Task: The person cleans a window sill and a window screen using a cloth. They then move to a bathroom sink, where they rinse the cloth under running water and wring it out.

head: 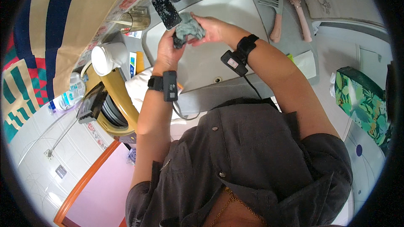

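A crumpled grey-green cloth (pixel 190 27), darker at its lower left end, is bunched between my two hands over the white sink basin (pixel 233 50). My left hand (pixel 169 48) grips its left end, the fingers partly hidden beneath the black faucet (pixel 164 8). On the other side, my right hand (pixel 210 29) curls around the cloth's right end with the thumb on the far side. The faucet's spout, spotted with whitish marks, reaches out just above the cloth. Whether water is running I cannot tell.
Right of the basin lie a wide-tooth comb (pixel 274 9) and a pink round hairbrush (pixel 293 3). A glass cup (pixel 139 20), a white lidded tub (pixel 105 58) and a yellow comb (pixel 139 63) stand or lie left. A tissue box (pixel 363 101) is at far right.
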Demonstrator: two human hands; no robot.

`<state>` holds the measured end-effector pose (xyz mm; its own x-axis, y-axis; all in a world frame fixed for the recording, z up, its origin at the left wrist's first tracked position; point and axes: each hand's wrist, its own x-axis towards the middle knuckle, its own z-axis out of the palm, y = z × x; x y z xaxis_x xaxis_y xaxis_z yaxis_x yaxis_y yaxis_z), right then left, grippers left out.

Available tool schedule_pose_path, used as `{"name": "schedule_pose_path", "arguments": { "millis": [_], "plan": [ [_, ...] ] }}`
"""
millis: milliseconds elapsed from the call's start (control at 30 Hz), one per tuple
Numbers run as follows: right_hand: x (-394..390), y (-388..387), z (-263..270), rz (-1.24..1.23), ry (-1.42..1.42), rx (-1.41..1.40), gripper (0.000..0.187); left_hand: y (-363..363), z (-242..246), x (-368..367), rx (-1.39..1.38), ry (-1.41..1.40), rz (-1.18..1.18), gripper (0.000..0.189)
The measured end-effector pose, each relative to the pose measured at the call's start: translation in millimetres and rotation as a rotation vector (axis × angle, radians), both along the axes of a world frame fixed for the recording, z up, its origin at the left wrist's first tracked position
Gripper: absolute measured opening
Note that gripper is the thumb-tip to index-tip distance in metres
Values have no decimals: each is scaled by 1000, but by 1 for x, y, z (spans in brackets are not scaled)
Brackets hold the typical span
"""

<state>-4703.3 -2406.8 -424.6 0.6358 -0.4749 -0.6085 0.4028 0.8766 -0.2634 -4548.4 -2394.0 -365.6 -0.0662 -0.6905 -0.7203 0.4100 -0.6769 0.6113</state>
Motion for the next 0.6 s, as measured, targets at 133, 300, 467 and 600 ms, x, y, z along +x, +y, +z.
{"name": "schedule_pose_path", "arguments": {
  "millis": [133, 300, 467, 600],
  "plan": [
    [-1, -7, 13, -83, 446, -475, 40, 1, 0, 4, 187, 34, -3, 38],
    [46, 23, 32, 24, 1112, -1095, 37, 2, -21, 8, 177, 267, -30, 58],
    [58, 45, 70, -40, 1188, -1430, 18, 21, -58, 25, -500, -82, -263, 29],
    [48, 10, 39, 185, 1213, -1128, 33, 22, -20, -22, 119, 40, 82, 22]
  ]
}}
